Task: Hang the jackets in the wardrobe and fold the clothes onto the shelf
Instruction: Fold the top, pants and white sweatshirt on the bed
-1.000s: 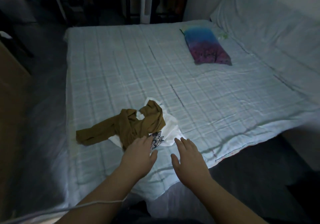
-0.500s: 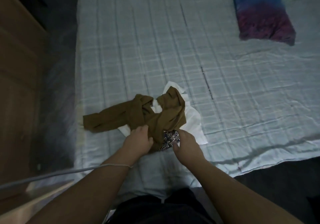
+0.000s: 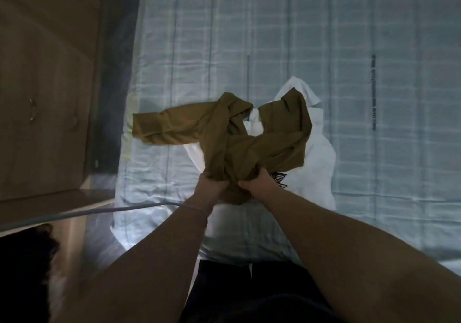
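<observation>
A crumpled olive-brown garment (image 3: 224,133) lies twisted on the bed, one sleeve stretched out to the left. Under it is a white garment (image 3: 316,155) with a dark printed pattern (image 3: 280,179) showing at its near edge. My left hand (image 3: 212,185) and my right hand (image 3: 257,185) sit side by side at the near end of the brown garment, both closed on its bunched fabric. Part of the brown cloth hangs down between my wrists.
The bed (image 3: 274,48) has a pale blue checked sheet and fills the upper right. A wooden cabinet (image 3: 47,85) stands to the left, with a narrow dark gap between it and the bed. A thin white cable (image 3: 99,210) crosses my left wrist.
Both hands reached down to the pile and closed on the near end of the brown garment. The camera tilted down and moved closer, so the pillow has left the view.
</observation>
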`<state>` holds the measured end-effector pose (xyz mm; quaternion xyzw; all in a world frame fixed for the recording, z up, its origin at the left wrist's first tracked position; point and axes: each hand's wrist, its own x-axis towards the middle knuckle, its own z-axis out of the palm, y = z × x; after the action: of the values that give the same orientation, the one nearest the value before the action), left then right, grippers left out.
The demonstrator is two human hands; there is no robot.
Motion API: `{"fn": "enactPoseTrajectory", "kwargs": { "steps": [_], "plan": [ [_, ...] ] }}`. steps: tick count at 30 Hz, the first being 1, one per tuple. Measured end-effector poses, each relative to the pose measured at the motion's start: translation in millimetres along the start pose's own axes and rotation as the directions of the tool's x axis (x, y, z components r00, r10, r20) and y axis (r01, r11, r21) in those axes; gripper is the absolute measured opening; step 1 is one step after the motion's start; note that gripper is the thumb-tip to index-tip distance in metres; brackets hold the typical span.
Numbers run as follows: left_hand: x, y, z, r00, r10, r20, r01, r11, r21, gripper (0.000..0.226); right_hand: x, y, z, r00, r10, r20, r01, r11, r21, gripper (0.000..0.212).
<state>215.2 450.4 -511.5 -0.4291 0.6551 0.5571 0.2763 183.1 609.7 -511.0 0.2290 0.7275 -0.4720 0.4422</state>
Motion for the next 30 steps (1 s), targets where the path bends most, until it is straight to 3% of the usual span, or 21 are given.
{"fn": "enactPoseTrajectory", "kwargs": {
  "steps": [3, 5, 6, 8, 12, 14, 17, 19, 22, 24, 26, 28, 30],
  "plan": [
    [1, -5, 7, 0.999, -0.008, -0.046, 0.013, 0.993, 0.114, 0.059, 5, 5, 3, 0.997, 0.002, 0.08, 0.002, 0.999, -0.053, 0.051],
    [-10, -5, 11, 0.998, 0.035, -0.054, -0.023, 0.975, 0.22, 0.045, -1, 7, -1, 0.996, -0.027, 0.089, 0.041, 0.987, -0.154, 0.014],
    [-17, -3, 13, 0.996, 0.062, -0.056, -0.048, 0.974, 0.223, 0.04, -4, 9, -4, 0.996, -0.052, 0.077, 0.063, 0.987, -0.15, 0.01],
    [-41, 8, 16, 0.995, 0.088, -0.046, -0.078, 0.979, 0.187, 0.034, -15, 8, -13, 0.994, -0.075, 0.075, 0.079, 0.995, -0.056, 0.014],
    [-92, 26, 15, 0.984, 0.165, 0.067, -0.162, 0.985, -0.06, 0.031, -54, 0, -39, 0.987, -0.098, 0.126, 0.061, 0.961, 0.269, 0.027],
    [-123, 36, 16, 0.966, 0.202, 0.161, -0.172, 0.967, -0.186, 0.039, -73, -3, -54, 0.982, -0.135, 0.134, 0.062, 0.894, 0.443, 0.025],
    [-164, 44, 23, 0.915, 0.285, 0.285, -0.244, 0.954, -0.172, 0.057, -102, -8, -71, 0.96, -0.21, 0.184, 0.057, 0.794, 0.605, 0.026],
    [-182, 41, 26, 0.901, 0.346, 0.264, -0.321, 0.938, -0.133, 0.064, -120, -7, -79, 0.96, -0.195, 0.203, 0.007, 0.738, 0.675, 0.032],
    [-208, 37, 21, 0.901, 0.408, 0.149, -0.372, 0.902, -0.221, 0.048, -150, 0, -87, 0.929, -0.27, 0.253, -0.013, 0.659, 0.752, 0.048],
    [-226, 33, 14, 0.894, 0.428, 0.134, -0.348, 0.852, -0.392, 0.039, -177, 6, -88, 0.919, -0.319, 0.233, 0.103, 0.763, 0.638, 0.051],
    [-248, 29, 7, 0.865, 0.481, 0.147, -0.376, 0.812, -0.446, 0.038, -210, 12, -85, 0.911, -0.388, 0.142, 0.324, 0.883, 0.339, 0.048],
    [-273, 27, 1, 0.843, 0.524, 0.124, -0.431, 0.794, -0.428, 0.044, -239, 17, -87, 0.871, -0.484, 0.083, 0.474, 0.873, 0.117, 0.052],
    [-298, 30, -5, 0.83, 0.554, 0.066, -0.472, 0.76, -0.448, 0.054, -263, 21, -95, 0.837, -0.546, 0.031, 0.545, 0.838, 0.033, 0.061]
  ]
}}
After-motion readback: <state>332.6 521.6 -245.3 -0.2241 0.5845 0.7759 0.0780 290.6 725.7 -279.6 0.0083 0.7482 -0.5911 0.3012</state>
